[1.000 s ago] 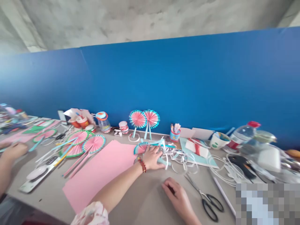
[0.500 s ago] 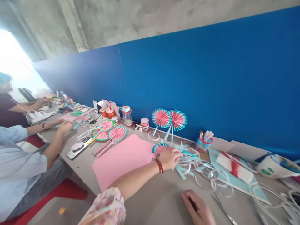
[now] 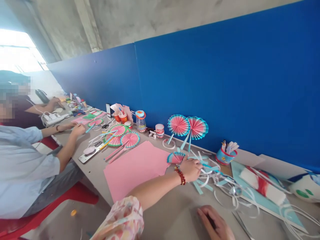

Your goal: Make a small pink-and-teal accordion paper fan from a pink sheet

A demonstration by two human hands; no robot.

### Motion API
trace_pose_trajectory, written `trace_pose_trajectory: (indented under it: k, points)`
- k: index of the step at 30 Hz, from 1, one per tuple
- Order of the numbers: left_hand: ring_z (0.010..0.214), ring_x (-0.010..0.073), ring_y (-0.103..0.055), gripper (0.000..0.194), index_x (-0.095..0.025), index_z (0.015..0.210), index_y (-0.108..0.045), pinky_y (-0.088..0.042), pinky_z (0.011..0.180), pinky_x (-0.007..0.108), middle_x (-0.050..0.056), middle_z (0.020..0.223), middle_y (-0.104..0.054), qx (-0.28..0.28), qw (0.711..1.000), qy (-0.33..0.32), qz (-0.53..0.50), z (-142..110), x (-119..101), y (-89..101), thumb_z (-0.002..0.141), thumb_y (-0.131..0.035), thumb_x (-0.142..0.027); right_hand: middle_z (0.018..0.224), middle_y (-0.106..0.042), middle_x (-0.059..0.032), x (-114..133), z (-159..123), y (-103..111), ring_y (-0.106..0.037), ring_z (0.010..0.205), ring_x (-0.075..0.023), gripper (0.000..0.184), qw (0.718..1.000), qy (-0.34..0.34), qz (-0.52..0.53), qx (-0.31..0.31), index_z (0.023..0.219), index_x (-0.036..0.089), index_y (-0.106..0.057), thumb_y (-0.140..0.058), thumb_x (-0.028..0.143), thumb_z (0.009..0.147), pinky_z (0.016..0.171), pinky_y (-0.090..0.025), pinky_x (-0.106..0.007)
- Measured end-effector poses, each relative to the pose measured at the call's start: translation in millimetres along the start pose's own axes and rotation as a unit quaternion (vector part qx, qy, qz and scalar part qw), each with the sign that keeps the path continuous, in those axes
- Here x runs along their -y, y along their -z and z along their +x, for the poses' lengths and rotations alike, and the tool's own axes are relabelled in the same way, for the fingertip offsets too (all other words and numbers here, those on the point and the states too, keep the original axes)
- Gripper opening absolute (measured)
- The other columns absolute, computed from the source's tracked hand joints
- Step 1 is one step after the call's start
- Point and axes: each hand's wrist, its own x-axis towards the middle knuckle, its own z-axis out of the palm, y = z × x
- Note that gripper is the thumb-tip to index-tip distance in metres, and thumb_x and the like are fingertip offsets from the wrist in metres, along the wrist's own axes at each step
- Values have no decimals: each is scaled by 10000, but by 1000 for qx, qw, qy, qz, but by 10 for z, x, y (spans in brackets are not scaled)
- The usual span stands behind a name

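My left hand (image 3: 190, 169), with a red beaded bracelet at the wrist, reaches over a pile of light blue and white paper strips (image 3: 200, 186). Its fingers bend down at the pile beside a bright blue strip (image 3: 212, 167); whatever is between the fingertips is hidden. Just left of that hand lies a small half-opened pleated paper fan (image 3: 175, 157), pink with blue edges. My right hand (image 3: 215, 222) rests on the table at the bottom, loosely curled, with nothing visible in it. Pink paper sheets (image 3: 135, 170) lie left of my left forearm.
Two round paper fans (image 3: 178, 125) lean on the blue partition (image 3: 225, 83). Near the right are a cup of tools (image 3: 226, 156), scissors (image 3: 241, 223) and coiled white strips (image 3: 290, 213). A co-worker in a light blue shirt (image 3: 27, 170) sits left, near more fans (image 3: 130, 139) and a phone (image 3: 86, 156).
The camera view has turned slightly left, so things sit farther right in the picture. My left hand stays at the strips and my right hand stays on the table.
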Motion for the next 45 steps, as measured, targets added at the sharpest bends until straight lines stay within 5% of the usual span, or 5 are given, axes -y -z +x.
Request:
trace_pose_trajectory:
  k: [14,26,32,40,45]
  points:
    - [1065,207,-626,218,-178,1141,-640,-515,957,410,82,1176,-648,-23,997,27,-67,252,320,143,976,-534,-274,730,-575,-10,150,-20,-21,-564,693,-156,296,993,-111,27,17,708,204,-525,-484,347,963,663,-405,-252]
    - [1061,214,-617,310,-174,1212,-592,-539,908,433,96,1244,-601,74,979,-29,-189,794,-23,107,960,-576,-353,704,-566,5,132,-21,-23,-547,670,-140,262,993,-111,48,-7,697,196,-544,-536,311,932,641,-384,-241]
    - [954,214,-658,237,-169,941,-716,-507,887,342,65,961,-734,26,920,13,-391,895,136,466,878,-644,-385,720,-582,-6,163,-13,-1,-551,676,-143,281,992,-114,52,4,699,198,-557,-516,334,941,645,-389,-242]
    - [962,201,-681,385,-185,1018,-645,-527,834,357,94,1027,-704,-105,772,68,-623,779,254,948,876,-558,-532,740,-575,-5,159,-28,-6,-557,692,-144,273,991,-122,58,-1,701,196,-554,-516,326,937,655,-396,-243]
    - [826,174,-669,371,-170,941,-639,-534,773,321,43,796,-673,-118,746,99,-648,534,309,1148,837,-629,-526,724,-573,2,172,-29,-1,-552,682,-142,278,992,-120,49,-4,699,195,-561,-526,336,936,639,-390,-240]
